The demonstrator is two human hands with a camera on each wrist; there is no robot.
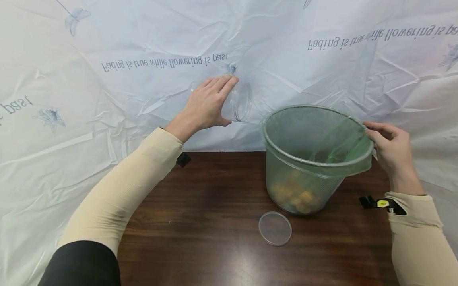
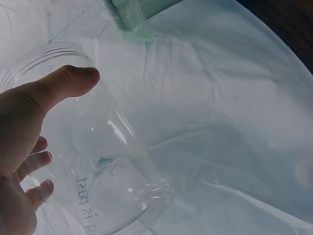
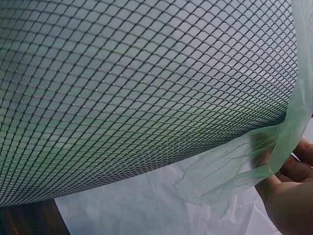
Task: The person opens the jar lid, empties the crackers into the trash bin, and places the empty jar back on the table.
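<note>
Nearest in the head view, a clear round lid (image 1: pixel 274 228) lies flat on the dark desk (image 1: pixel 200 222), off the jar and toward the near edge, just before the mesh bin (image 1: pixel 307 159). That bin stands toward the desk's far edge, tipped slightly, yellowish lumps in its bottom. The right hand (image 1: pixel 388 147) pinches its green liner bag (image 1: pixel 352 145) at the right rim, seemingly steadying it. The left hand (image 1: pixel 209 104) wraps a clear jar (image 1: pixel 237 101), lifted beyond the far edge against the white sheet (image 1: pixel 107 79), long axis about level, mouth toward the bin.

From the left wrist, thumb and fingers curl round the jar's wall (image 2: pixel 112 161).

From the right wrist, fingers (image 3: pixel 286 183) grip the liner beside the mesh.
</note>
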